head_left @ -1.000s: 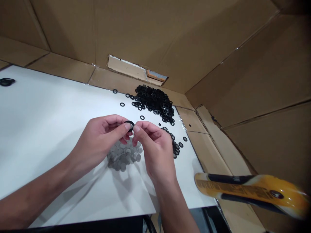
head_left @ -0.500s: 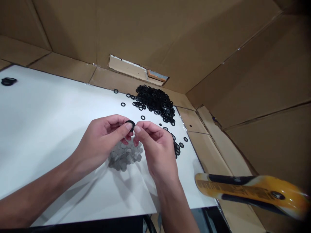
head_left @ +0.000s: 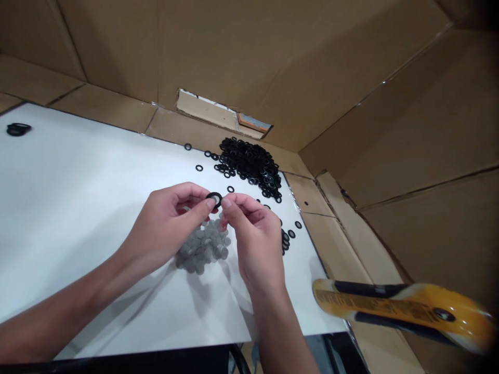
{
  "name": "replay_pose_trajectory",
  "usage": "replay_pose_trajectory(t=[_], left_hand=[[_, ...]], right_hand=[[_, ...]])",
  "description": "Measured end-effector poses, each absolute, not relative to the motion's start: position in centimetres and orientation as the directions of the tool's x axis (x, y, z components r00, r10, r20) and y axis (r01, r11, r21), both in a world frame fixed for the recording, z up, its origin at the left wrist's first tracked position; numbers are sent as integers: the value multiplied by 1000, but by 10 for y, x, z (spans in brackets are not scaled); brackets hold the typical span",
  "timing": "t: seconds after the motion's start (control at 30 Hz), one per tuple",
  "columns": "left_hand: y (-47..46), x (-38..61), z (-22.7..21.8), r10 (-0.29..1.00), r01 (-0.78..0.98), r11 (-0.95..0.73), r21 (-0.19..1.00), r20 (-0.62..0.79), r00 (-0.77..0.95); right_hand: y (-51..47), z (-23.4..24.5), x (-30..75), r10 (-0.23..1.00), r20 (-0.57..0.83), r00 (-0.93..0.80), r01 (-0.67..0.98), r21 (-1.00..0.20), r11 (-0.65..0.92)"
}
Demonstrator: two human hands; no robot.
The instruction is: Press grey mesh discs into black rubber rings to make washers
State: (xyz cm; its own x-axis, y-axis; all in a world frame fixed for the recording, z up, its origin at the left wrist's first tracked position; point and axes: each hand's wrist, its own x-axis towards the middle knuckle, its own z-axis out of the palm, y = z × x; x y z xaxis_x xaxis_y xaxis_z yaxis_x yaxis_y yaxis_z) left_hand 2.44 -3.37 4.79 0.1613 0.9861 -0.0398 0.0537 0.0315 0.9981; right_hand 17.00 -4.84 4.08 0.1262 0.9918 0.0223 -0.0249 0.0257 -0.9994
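Small black ring (head_left: 212, 194) in the hands over a white table (head_left: 97, 166)

Clock directions run from that ring. Brown cardboard walls (head_left: 234, 47) rose behind the table, with a long slot (head_left: 206, 106) cut low at 12 o'clock. The white tabletop spread below. At 4 o'clock, well apart, lay a long yellow-and-black object (head_left: 390, 306) of unclear kind.

The left hand (head_left: 167, 213) came in from 8 o'clock, its thumb and fingers pinching the ring. The right hand (head_left: 257, 234) came from 5 o'clock, thumb and finger nearly closed at the ring's 3 o'clock edge; whether they gripped it could not be told.

A heap of black rings (head_left: 251, 163) sat at 2 o'clock, and a heap of grey discs (head_left: 205, 246) near 6 o'clock, partly behind the left hand. Far off at 10 o'clock was a dark looped thing (head_left: 18, 129). Black rings with grey centres (head_left: 286, 243) clustered at 4 o'clock, partly behind the right hand.

The held ring was above the table, its middle pale. A smaller-looking loose ring (head_left: 199, 165) lay at 11 o'clock.
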Motion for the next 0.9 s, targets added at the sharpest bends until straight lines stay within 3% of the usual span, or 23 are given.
replay_pose_trajectory(t=[0.23,0.5,0.6,0.67,0.73,0.8,0.87,0.9], left_hand=[[-33,25,49,970,17,62,998,-64,236],[-31,23,43,991,9,31,999,-32,133],[-30,24,40,987,47,-29,998,21,158],[-30,23,37,980,114,-172,978,158,120],[-30,20,34,902,243,-427,871,430,44],[-31,14,31,676,390,-689,610,735,45],[-31,6,28,437,461,-818,344,893,108],[-32,2,28,379,479,-833,277,916,128]], right_hand=[[-48,42,171,993,30,112,-101,-994,41],[-49,46,170,995,15,100,75,-997,8],[-49,45,169,988,102,115,143,-986,86],[-49,44,169,958,264,115,256,-939,228],[-50,43,170,847,527,71,425,-784,452],[-52,41,171,655,755,-20,582,-524,622],[-56,39,172,491,864,-111,651,-309,693],[-58,38,173,431,892,-138,654,-245,716]])
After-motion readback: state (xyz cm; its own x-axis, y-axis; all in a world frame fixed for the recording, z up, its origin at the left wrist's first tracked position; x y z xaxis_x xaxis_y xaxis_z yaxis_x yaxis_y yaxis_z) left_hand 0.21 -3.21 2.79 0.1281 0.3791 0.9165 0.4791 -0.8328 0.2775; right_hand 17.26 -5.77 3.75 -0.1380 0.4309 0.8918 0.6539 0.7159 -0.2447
